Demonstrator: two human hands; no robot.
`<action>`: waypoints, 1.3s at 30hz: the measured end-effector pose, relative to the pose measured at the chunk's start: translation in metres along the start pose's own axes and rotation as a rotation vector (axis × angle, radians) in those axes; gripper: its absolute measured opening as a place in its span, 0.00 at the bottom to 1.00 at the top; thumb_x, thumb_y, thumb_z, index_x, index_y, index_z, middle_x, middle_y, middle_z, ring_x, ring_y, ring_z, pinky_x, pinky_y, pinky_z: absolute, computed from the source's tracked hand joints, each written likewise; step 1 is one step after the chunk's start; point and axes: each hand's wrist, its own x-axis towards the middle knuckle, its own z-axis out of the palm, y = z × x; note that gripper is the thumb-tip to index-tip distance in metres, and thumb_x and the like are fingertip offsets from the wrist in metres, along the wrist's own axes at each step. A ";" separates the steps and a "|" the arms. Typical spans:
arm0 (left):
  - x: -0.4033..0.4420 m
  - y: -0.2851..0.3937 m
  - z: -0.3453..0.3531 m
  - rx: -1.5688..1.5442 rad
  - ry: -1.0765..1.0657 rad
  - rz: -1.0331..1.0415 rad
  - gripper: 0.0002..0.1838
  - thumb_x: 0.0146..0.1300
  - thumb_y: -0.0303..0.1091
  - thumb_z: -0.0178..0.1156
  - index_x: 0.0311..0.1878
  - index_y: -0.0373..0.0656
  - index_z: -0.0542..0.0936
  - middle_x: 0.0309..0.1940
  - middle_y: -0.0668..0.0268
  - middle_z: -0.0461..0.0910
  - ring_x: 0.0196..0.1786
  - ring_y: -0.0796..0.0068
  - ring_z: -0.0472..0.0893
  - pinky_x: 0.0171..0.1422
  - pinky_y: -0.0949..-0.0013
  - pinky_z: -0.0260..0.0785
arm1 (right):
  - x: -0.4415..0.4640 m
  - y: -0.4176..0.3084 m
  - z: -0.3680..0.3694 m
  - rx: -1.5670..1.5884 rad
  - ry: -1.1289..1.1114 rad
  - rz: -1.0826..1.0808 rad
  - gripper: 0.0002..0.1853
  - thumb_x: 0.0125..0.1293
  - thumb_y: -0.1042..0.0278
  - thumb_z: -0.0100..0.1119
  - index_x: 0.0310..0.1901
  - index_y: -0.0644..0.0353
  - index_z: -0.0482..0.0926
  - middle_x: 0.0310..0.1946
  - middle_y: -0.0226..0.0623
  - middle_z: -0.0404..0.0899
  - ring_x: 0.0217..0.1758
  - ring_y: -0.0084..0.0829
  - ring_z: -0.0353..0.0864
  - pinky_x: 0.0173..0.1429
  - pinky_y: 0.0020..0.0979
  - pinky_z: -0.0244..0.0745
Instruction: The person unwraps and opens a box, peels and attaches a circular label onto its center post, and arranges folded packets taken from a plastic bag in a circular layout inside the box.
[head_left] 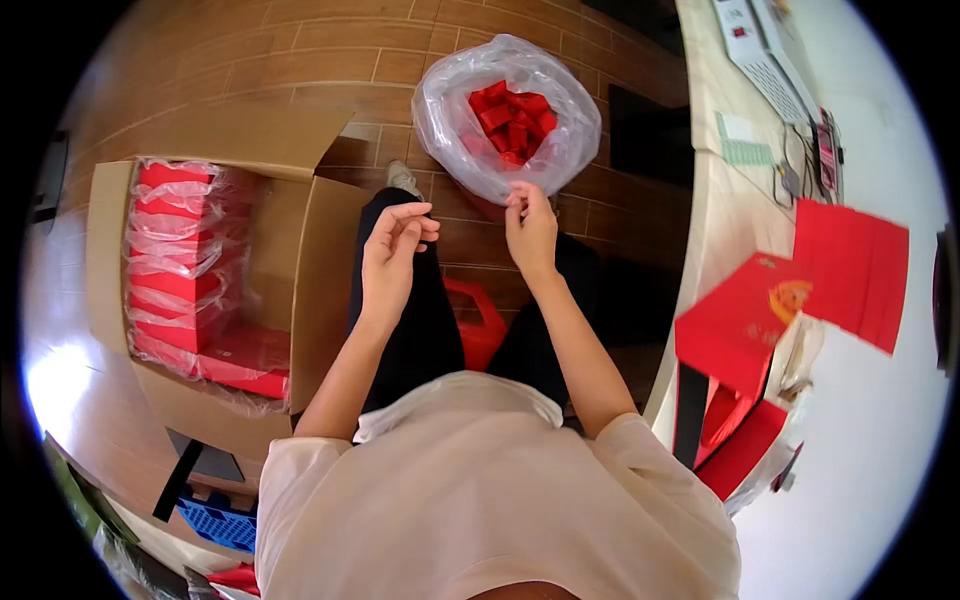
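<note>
In front of my knees stands a clear plastic bag (440, 110) with its mouth wide open. Several shiny red folded pieces (515, 120) lie inside it; their exact kind I cannot tell. My right hand (530, 230) is at the bag's near rim, with thumb and fingertips pinched on the plastic. Left of it, above my thigh, my left hand (395, 240) hangs in the air, fingers loosely curved and nothing visible in them. It is apart from the bag.
On the left, an open cardboard box (270, 250) holds several red boxes (165, 250) in plastic wrap. To the right, a table carries an opened red gift box (740, 320) and an electronic device (765, 60). A blue crate (220, 520) stands lower left; a red stool (480, 335) is beneath me.
</note>
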 end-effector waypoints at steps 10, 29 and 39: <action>0.246 -0.108 0.027 -0.031 0.156 -0.364 0.16 0.68 0.36 0.49 0.56 0.41 0.72 0.45 0.65 0.78 0.48 0.78 0.74 0.54 0.73 0.63 | 0.121 0.240 0.167 -0.164 -0.335 0.351 0.13 0.63 0.70 0.47 0.46 0.62 0.78 0.39 0.46 0.81 0.45 0.41 0.80 0.50 0.36 0.72; 0.268 -0.191 0.102 -0.038 0.327 -0.612 0.25 0.69 0.43 0.43 0.61 0.34 0.63 0.63 0.48 0.60 0.67 0.56 0.61 0.70 0.62 0.52 | 0.176 0.365 0.172 -0.737 -0.277 1.007 0.40 0.52 0.54 0.64 0.61 0.72 0.61 0.60 0.62 0.64 0.62 0.52 0.69 0.65 0.44 0.65; 0.282 -0.175 0.111 -0.289 0.357 -0.861 0.34 0.64 0.45 0.55 0.69 0.46 0.53 0.68 0.58 0.57 0.69 0.68 0.56 0.72 0.65 0.45 | 0.171 0.256 0.123 -0.406 -0.422 0.627 0.24 0.62 0.52 0.50 0.49 0.65 0.78 0.46 0.54 0.79 0.48 0.50 0.80 0.55 0.48 0.71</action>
